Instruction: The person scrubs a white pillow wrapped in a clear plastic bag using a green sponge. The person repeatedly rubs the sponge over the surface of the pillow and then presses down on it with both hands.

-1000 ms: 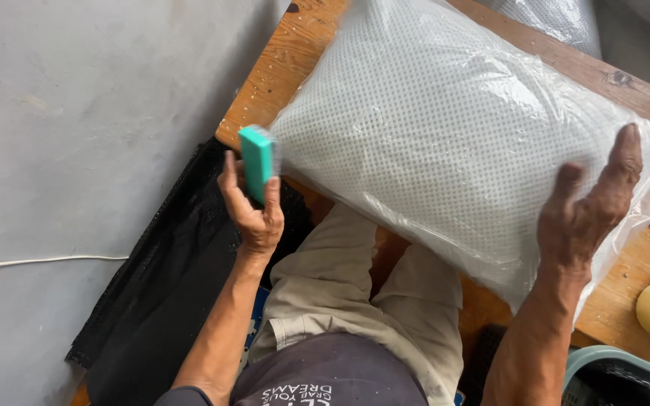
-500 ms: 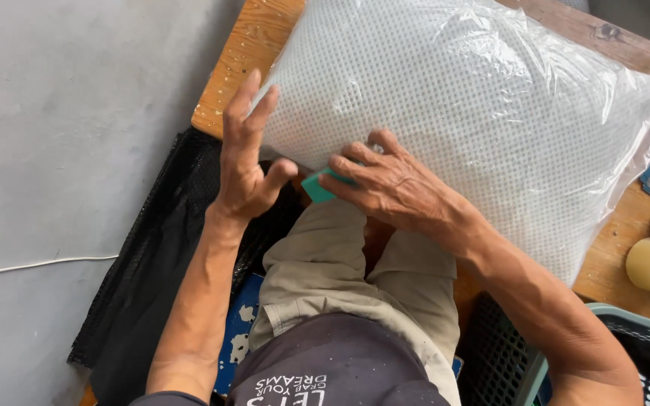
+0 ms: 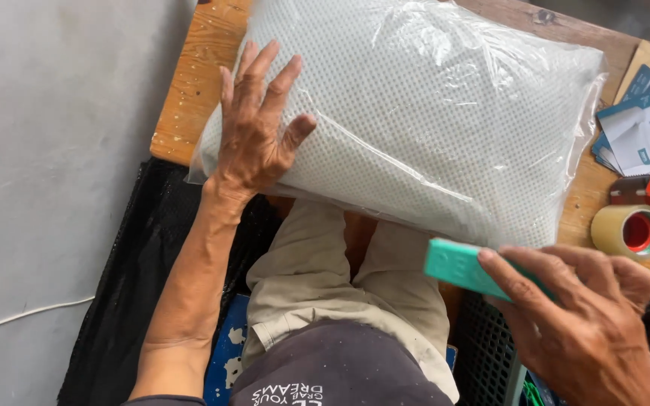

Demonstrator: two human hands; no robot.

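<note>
Nearest, the right hand [image 3: 577, 319] grips one teal block [image 3: 464, 267] by its far end, just off the near edge of the one bagged white pillow [image 3: 430, 113]. The left hand [image 3: 253, 131] lies spread flat on the pillow's left corner. The pillow rests on the wooden desk [image 3: 182, 98]. One tape roll [image 3: 630, 229] sits right; the cards [image 3: 645, 128] beyond are cut off.

The right hand [image 3: 577, 323] covers one end of the teal block [image 3: 464, 267]; the picture's top edge cuts off the bagged pillow [image 3: 430, 113], the right edge the leaflets [image 3: 645, 128]
</note>
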